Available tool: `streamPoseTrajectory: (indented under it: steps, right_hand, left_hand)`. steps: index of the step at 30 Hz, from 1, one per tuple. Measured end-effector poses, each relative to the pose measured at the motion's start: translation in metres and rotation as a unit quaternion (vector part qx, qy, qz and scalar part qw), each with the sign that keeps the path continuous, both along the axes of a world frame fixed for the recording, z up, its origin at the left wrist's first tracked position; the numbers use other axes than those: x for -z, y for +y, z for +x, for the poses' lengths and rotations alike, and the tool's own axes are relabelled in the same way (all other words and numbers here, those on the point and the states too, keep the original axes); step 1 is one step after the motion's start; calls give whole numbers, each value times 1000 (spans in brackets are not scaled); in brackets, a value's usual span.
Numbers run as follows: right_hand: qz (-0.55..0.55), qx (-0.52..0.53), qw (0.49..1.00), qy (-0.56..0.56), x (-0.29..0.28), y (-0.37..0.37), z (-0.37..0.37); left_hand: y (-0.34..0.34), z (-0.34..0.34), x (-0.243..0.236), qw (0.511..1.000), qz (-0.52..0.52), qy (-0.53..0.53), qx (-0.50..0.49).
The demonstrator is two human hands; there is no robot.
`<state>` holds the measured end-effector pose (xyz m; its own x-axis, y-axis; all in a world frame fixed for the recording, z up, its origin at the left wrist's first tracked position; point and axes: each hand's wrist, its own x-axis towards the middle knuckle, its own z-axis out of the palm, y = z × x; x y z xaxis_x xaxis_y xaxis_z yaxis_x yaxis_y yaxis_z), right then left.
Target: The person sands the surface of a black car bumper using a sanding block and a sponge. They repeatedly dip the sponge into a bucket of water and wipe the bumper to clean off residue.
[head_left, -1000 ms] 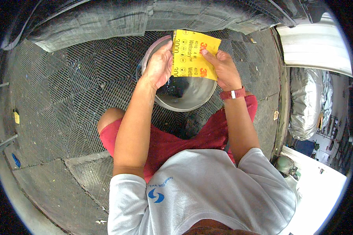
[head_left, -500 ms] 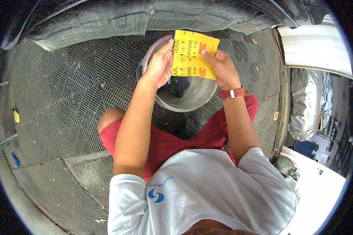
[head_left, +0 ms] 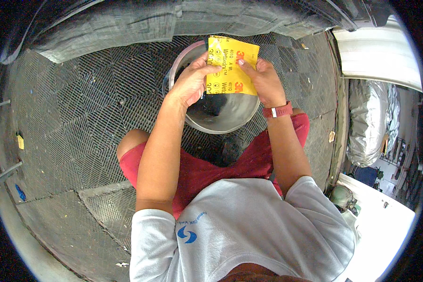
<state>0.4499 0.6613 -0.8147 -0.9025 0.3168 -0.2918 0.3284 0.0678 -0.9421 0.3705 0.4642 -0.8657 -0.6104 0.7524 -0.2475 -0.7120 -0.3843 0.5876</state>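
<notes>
Between my two hands I hold a yellow-backed sheet of sandpaper [head_left: 231, 80] above a round bucket [head_left: 239, 117]. My left hand [head_left: 191, 80] grips its left edge, thumb lying on the printed face and fingers behind. On the opposite edge my right hand [head_left: 268, 82] pinches the sheet, its thumb also on top. Fingers of both hands are partly hidden by the paper. The bucket stands on the floor in front of my crossed legs, and a dark patch shows inside it.
A grey ribbed mat floor [head_left: 89, 127] surrounds me. Dark covering sheets [head_left: 113, 33] hang along the far side. To the right lie a silvery wrapped bundle [head_left: 364, 124] and a white panel [head_left: 385, 230]. A blue scrap [head_left: 20, 192] lies at far left.
My left thumb has come over onto the front of the sandpaper. The sheet has shifted slightly left and tilted a little; my right hand keeps its pinch.
</notes>
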Motion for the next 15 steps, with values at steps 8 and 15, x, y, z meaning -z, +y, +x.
streamPoseTrajectory:
  steps: [8, 15]
  right_hand:
    - [-49, 20, 998, 34, 3, 12, 10]
    - [-186, 29, 982, 8, -1, 24, 13]
  left_hand:
    - [-2, -5, 13, 999, 23, -4, -23]
    - [-15, -13, -3, 913, -216, 343, -38]
